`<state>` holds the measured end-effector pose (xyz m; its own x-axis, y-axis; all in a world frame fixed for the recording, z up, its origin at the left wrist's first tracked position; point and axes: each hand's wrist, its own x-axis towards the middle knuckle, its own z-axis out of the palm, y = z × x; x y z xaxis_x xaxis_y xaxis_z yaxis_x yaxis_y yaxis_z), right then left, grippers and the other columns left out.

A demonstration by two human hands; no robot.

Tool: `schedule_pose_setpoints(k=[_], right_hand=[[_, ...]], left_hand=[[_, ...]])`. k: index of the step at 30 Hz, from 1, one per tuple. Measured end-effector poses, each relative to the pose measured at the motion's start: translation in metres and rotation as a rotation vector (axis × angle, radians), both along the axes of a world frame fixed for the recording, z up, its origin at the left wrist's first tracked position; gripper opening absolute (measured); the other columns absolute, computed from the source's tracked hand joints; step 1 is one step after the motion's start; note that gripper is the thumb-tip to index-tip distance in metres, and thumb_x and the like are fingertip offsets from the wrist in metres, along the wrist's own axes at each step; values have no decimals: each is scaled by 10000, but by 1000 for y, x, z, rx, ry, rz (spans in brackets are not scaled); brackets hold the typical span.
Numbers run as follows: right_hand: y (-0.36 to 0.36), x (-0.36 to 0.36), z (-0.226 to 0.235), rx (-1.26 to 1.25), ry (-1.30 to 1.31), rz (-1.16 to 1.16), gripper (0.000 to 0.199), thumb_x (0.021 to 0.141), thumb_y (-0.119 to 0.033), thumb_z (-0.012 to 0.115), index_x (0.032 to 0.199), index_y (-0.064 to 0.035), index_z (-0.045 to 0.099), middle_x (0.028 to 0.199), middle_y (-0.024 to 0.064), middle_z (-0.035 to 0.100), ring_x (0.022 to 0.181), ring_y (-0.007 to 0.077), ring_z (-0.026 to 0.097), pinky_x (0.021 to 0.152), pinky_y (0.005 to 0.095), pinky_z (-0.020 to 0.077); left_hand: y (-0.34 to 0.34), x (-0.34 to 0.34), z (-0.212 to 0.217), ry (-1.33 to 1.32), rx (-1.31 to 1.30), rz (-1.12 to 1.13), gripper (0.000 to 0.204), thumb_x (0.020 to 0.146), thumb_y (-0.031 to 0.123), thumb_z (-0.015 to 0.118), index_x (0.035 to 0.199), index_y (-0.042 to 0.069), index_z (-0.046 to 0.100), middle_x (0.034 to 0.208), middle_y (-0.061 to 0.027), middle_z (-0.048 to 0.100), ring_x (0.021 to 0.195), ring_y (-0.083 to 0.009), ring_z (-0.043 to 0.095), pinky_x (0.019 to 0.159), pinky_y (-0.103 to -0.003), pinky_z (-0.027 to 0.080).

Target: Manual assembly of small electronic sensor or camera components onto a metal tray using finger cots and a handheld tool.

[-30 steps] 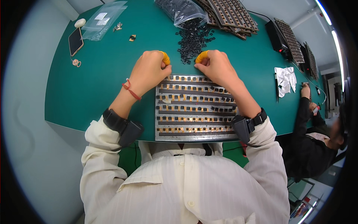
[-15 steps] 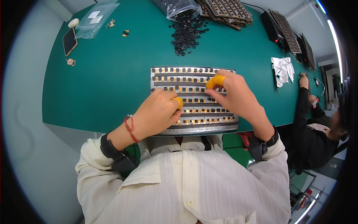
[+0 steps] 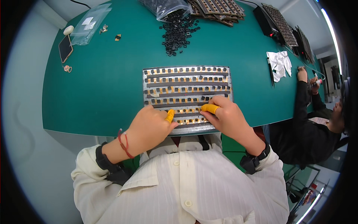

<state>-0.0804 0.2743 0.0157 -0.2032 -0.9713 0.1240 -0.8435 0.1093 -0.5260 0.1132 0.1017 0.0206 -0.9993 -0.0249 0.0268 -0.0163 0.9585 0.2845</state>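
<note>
A grey metal tray (image 3: 149, 85) with rows of small black square parts in gold-coloured seats lies at the near edge of the green table (image 3: 100, 89). My left hand (image 3: 149, 128) rests on the tray's near left part, its yellow-capped finger pressing one of the front rows. My right hand (image 3: 227, 117) sits on the near right part, its yellow-capped finger pointing left along the same rows. Whether either hand pinches a part is hidden by the fingers. A loose heap of black parts (image 3: 178, 33) lies beyond the tray.
A clear bag (image 3: 169, 7) and stacked trays (image 3: 220, 9) sit at the far edge. A phone (image 3: 65, 47), a plastic bag (image 3: 89, 24) and small bits lie far left. White paper (image 3: 279, 64) lies right, where another person's hand (image 3: 302, 74) in a dark sleeve works.
Both hands have drawn back from the tray's far edge to its near rows. The view has shifted, so the tray now sits closer to me.
</note>
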Motion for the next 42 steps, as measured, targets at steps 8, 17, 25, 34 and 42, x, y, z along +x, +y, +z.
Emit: schedule_pose_setpoints(k=[8,17,25,34,42], right_hand=[[1,16,12,223,156,-37,460,894,-343,670,582,-8,630,506,126,541,473,306,577,467,400,454],[-46,-32,47,452,-67,151,376,859,-253,715,675,69,663,577,202,591,524,342,606,531,389,486],[-134,-84,11,-40,-181,-124,204,808,-129,741,876,61,718,763,210,693,694,331,690,667,389,545],[-150,-77,19,215,-155,-37,231,825,-84,721,996,71,711,826,193,719,746,260,711,703,335,562],[-141,-83,15,95,-84,-112,213,831,-82,711,996,52,720,863,216,717,763,285,715,719,362,562]], left_hand=[[-64,-46,21,8,401,81,275,841,235,722,855,-40,725,664,-145,643,642,-290,647,610,-375,513],[-103,-112,-16,161,331,464,255,798,168,766,888,-66,725,769,-153,718,662,-207,687,653,-310,545],[-98,-107,-13,271,81,338,170,781,131,738,809,-35,715,762,-162,686,707,-315,671,651,-392,531],[-117,-79,-8,185,130,444,153,770,95,733,844,-38,720,756,-134,674,671,-241,663,631,-338,530],[-123,-75,-16,212,201,446,160,784,97,738,858,-44,716,741,-133,671,663,-221,658,626,-314,528]])
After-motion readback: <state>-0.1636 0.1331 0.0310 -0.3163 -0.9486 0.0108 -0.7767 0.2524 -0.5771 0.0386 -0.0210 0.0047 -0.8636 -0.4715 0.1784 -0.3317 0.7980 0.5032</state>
